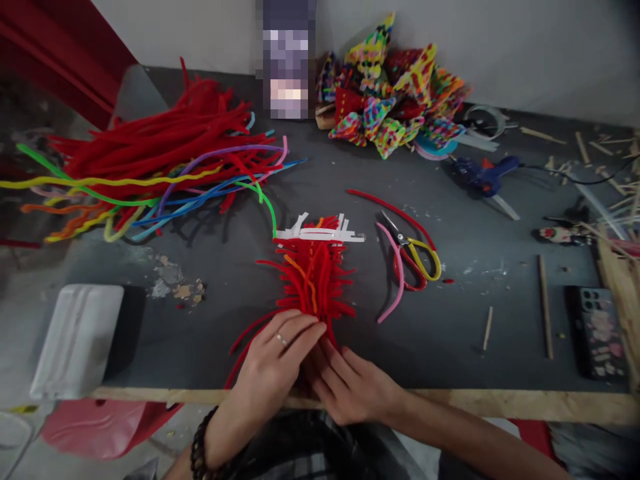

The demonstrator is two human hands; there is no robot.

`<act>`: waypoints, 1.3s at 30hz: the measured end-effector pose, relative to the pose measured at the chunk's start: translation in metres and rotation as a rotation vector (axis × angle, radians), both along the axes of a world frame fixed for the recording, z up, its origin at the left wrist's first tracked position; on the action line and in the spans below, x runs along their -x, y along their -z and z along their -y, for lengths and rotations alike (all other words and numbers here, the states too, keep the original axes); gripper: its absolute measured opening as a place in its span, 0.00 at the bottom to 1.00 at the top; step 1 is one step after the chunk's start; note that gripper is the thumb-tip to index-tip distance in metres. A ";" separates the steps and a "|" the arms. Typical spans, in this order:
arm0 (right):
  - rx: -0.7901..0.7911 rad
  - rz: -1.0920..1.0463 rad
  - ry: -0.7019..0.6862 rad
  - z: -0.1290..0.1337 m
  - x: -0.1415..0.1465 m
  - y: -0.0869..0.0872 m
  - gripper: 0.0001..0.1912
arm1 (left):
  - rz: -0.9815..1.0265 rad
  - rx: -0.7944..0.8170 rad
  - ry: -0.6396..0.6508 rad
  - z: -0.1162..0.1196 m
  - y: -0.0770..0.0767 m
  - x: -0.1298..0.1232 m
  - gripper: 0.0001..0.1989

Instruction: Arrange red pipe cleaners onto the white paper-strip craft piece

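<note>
A woven piece of red pipe cleaners (320, 273) lies on the dark table in front of me, with an orange strand through it and white strips across its far end. My left hand (283, 347) is closed over its near end, thumb and fingers pinching the red strands. Close beside it, my right hand (353, 380) has its fingers curled around the same near end. The exact strands between the fingertips are hidden. To the right rest scissors (413, 250) with yellow and red handles, next to a pink pipe cleaner (397, 273).
A large heap of red pipe cleaners (160, 127) lies at the back left, coloured ones in front. Colourful woven cones (385, 93) stand at the back. A blue glue gun (485, 175), a phone (600, 330) and wooden sticks are at right; a white box (77, 340) sits front left.
</note>
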State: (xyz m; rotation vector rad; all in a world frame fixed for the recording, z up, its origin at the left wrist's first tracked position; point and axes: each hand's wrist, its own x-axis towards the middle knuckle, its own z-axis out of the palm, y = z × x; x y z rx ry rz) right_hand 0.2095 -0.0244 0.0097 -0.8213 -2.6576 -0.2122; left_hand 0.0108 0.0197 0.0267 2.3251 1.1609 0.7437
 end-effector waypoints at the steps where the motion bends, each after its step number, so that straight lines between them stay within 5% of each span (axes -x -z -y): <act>1: -0.008 -0.032 -0.028 0.003 0.000 0.000 0.15 | -0.017 0.013 0.064 0.004 0.000 0.000 0.21; 6: 0.087 -0.109 -0.124 0.014 -0.010 -0.006 0.12 | -0.172 -0.075 0.284 0.014 0.007 -0.003 0.20; 10: -0.109 -0.053 -0.261 0.015 -0.028 -0.024 0.16 | -0.259 -0.150 0.277 0.021 0.013 -0.006 0.21; 16: -0.063 -0.043 0.086 -0.012 -0.060 -0.035 0.14 | -0.246 -0.199 0.238 0.029 0.015 -0.011 0.18; 18: -0.071 -0.141 0.376 -0.039 -0.077 -0.034 0.16 | -0.236 -0.216 0.231 0.031 0.016 -0.012 0.16; 20: 0.082 -0.157 0.699 -0.073 -0.098 -0.033 0.17 | -0.229 -0.227 0.223 0.033 0.017 -0.011 0.16; 24: 0.139 -0.124 1.004 -0.135 -0.147 -0.030 0.19 | -0.181 -0.176 0.201 0.036 0.020 -0.009 0.19; 28: 0.269 -0.038 1.049 -0.163 -0.174 -0.021 0.15 | -0.169 -0.140 0.165 0.038 0.021 -0.010 0.20; 35: 0.281 0.005 1.041 -0.164 -0.159 -0.001 0.14 | -0.347 -0.289 0.154 0.047 0.019 -0.018 0.20; 39: 0.281 -0.058 1.052 -0.163 -0.156 -0.003 0.11 | -0.374 -0.327 0.158 0.049 0.021 -0.020 0.20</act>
